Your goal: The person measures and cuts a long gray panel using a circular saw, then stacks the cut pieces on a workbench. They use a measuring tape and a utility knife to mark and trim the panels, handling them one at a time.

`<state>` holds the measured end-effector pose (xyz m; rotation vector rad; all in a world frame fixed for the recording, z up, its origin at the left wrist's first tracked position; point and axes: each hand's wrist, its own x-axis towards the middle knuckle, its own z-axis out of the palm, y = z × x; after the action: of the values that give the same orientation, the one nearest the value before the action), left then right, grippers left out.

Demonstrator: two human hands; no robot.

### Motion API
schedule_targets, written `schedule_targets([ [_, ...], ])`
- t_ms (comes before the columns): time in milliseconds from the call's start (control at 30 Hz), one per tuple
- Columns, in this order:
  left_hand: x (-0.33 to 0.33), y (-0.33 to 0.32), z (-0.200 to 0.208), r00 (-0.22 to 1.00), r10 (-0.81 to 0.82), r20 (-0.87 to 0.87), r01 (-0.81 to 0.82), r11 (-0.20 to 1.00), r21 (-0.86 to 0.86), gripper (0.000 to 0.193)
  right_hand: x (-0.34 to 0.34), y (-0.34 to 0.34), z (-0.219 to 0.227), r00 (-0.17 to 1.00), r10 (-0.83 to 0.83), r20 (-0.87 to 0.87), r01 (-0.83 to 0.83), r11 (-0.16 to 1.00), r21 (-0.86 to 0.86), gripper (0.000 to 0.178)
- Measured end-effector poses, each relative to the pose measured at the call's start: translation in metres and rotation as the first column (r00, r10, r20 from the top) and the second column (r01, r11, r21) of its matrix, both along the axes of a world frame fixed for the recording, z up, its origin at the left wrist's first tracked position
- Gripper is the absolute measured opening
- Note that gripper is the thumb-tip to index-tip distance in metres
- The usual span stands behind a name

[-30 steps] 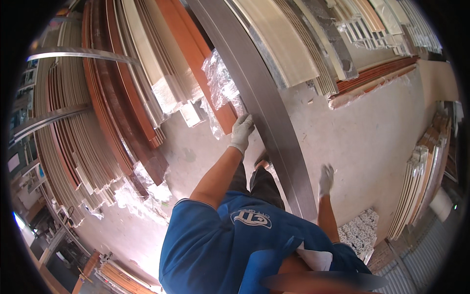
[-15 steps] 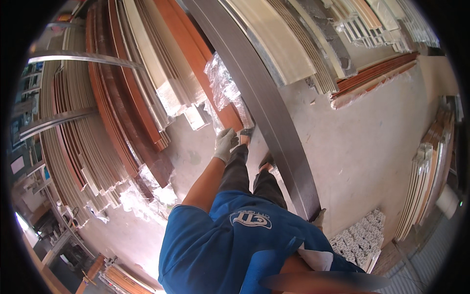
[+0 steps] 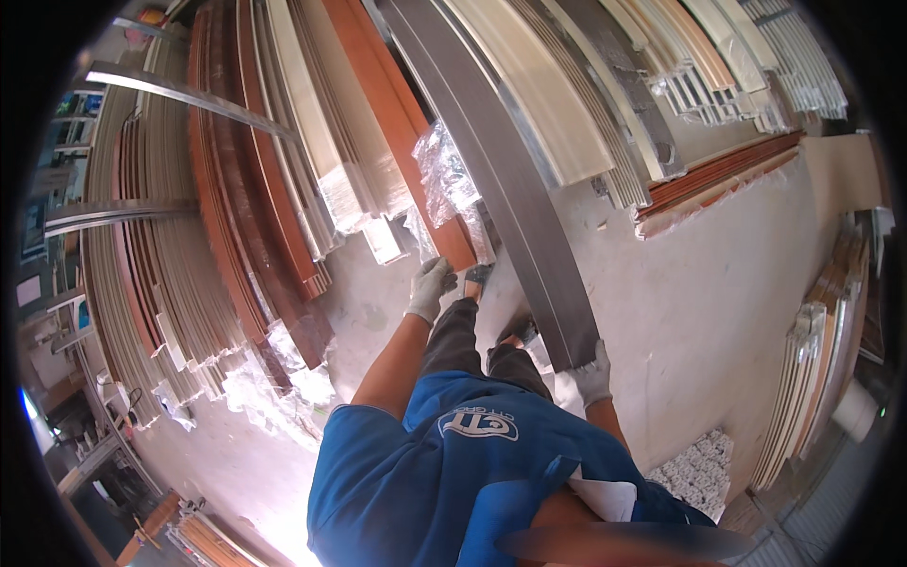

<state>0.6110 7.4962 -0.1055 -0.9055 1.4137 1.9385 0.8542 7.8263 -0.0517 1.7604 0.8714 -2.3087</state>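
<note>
Grey long board point(image 3: 515, 198), gloved R fingers point(image 3: 601, 359) gripping end, L fingers point(image 3: 438, 269) curled, grip unclear

To the right of our right grip point(image 3: 590, 378), we have a wide stretch of pale grey concrete floor point(image 3: 680, 312) to pass over, as far as the bundle of long cream and brown strips point(image 3: 803, 378). That grip is on the end of the long dark grey-brown plank point(image 3: 529, 236), which runs away ahead of it and blocks passage leftward. Our dark-trousered legs point(image 3: 449, 345) stand between the grips. Ahead of our left grip point(image 3: 431, 288), the flat orange-brown board point(image 3: 453, 241) and crumpled clear plastic wrap point(image 3: 442, 175) obstruct us; to its left, we have a narrower gap before the dark reddish-brown planks point(image 3: 307, 326).
</note>
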Motion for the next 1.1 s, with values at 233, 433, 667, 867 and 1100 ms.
schedule_targets([
  [233,0.024,-0.051,0.002,0.993,0.118,0.027,-0.115,0.988,-0.102,0.042,-0.137,-0.021,-0.01,0.982,0.118,-0.151,-0.127,0.99,-0.055,0.069],
  [433,0.063,-0.098,0.0,0.967,0.254,0.025,-0.246,0.954,-0.17,0.039,-0.248,-0.039,-0.044,0.937,0.155,-0.314,-0.18,0.983,-0.049,0.063],
  [667,0.118,-0.139,0.012,0.913,0.408,-0.003,-0.394,0.88,-0.265,0.043,-0.336,-0.063,-0.029,0.915,0.145,-0.376,-0.186,0.98,-0.076,0.074],
  [867,0.207,-0.147,0.022,0.934,0.345,-0.094,-0.357,0.887,-0.292,0.035,-0.289,-0.025,-0.027,0.741,0.632,-0.227,-0.582,0.773,0.251,0.053],
  [1100,0.394,-0.116,0.007,0.935,0.34,0.101,-0.275,0.875,-0.399,0.04,-0.104,0.084,-0.077,0.325,0.901,0.288,-0.793,0.094,0.603,0.039],
])
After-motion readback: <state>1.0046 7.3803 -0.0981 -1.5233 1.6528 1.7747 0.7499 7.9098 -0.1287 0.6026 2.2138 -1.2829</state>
